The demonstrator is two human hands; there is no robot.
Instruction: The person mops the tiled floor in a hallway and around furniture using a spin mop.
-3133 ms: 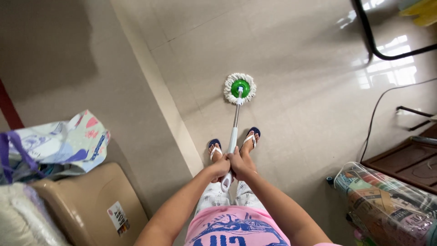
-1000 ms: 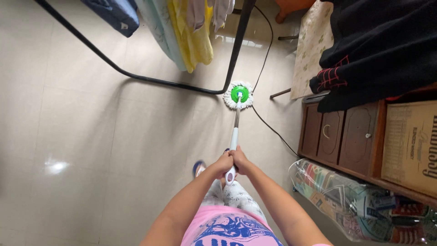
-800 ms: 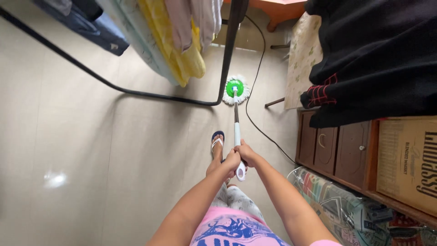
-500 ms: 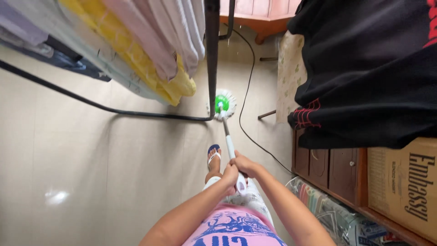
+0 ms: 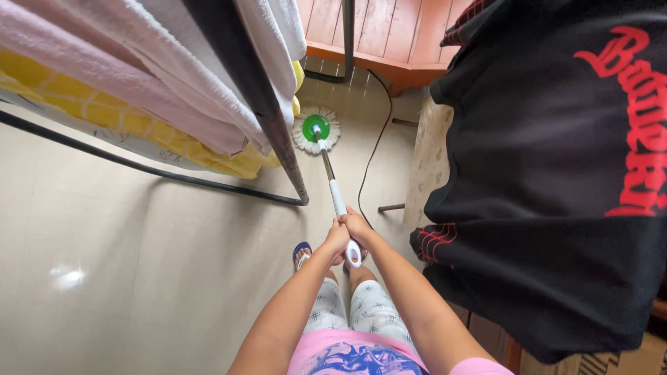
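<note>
I see both hands wrapped round the top of the mop handle (image 5: 338, 201), side by side and touching. My left hand (image 5: 336, 238) clamps the white grip from the left, and my right hand (image 5: 358, 228) closes on it from the right, just above the loop at the handle's end. The shaft runs straight away from the hands, white near them and bare metal further out, tilted slightly to the left. At its far end the mop head (image 5: 316, 129), a green disc ringed with white strings, lies flat on the tiled floor (image 5: 125, 264), well ahead of the hands.

Ahead and to the left of the hands stands a black drying rack (image 5: 274, 139), with white and pink towels (image 5: 160, 69) and a yellow cloth (image 5: 104, 111) draped over it; one rack leg comes down to the floor near the shaft. To the right of the hands hangs a large black garment (image 5: 549, 180) with red markings. A black cable (image 5: 372, 156) trails over the floor between that garment and the mop shaft. Just below the left hand a foot in a blue sandal (image 5: 301, 254) shows.
</note>
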